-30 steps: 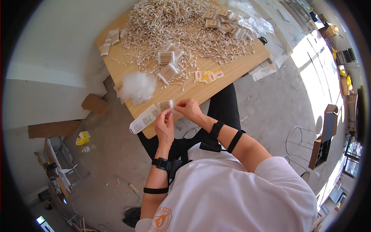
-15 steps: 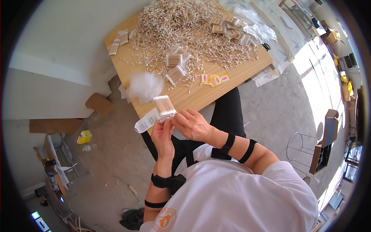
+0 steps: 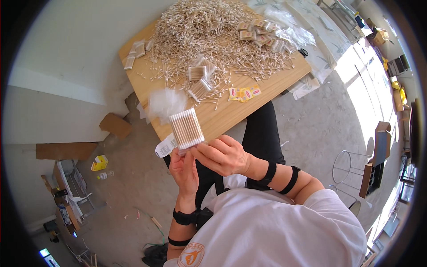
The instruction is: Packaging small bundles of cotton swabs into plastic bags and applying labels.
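A clear flat packet of cotton swabs is held up just off the near left edge of the table, its wooden sticks lined up side by side. My left hand pinches the packet's lower edge from below. Against the same edge, at its right corner, my right hand presses with bent fingers. A white printed strip with a rounded end sticks out to the left, partly behind the packet; whether it is attached cannot be seen. The exact grip of the fingertips is partly hidden.
On the wooden table lies a large heap of loose cotton swabs. Several filled packets, clear plastic bags and yellow-and-white cards lie around it. Black scissors rest at the right edge.
The packet has tipped up to show its broad face and now covers more of the white strip. Both hands have moved slightly downward in view, still at its lower edge.
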Demonstrator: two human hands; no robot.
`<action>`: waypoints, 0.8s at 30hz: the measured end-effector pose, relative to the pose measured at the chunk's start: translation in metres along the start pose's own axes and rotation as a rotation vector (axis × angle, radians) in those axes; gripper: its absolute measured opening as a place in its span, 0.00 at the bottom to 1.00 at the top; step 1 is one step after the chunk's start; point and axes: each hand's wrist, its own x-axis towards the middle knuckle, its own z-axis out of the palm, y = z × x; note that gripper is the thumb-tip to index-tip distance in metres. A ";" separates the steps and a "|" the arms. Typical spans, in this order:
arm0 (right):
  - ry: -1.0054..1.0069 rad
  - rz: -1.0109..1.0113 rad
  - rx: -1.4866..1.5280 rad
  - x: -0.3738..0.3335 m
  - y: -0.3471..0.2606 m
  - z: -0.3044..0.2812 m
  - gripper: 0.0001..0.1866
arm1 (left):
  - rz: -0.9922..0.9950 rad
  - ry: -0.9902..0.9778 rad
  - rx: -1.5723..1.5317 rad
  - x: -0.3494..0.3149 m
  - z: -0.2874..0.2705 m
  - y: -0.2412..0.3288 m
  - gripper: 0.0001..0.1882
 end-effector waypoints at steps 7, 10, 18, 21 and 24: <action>-0.003 0.587 0.379 -0.003 -0.001 0.011 0.08 | 0.028 0.040 0.303 -0.001 0.014 0.008 0.08; 0.004 1.462 1.218 -0.015 0.015 0.018 0.04 | 0.110 0.214 0.469 0.001 0.002 -0.001 0.13; 0.046 1.550 1.954 -0.038 0.042 0.014 0.07 | -0.350 0.125 -0.176 0.012 0.003 0.000 0.32; 0.009 1.571 1.842 -0.036 0.037 0.014 0.08 | -0.256 0.155 -0.059 0.015 0.004 -0.010 0.29; -0.062 1.506 1.552 -0.039 0.037 0.014 0.08 | -0.180 0.177 0.036 0.017 0.002 -0.010 0.25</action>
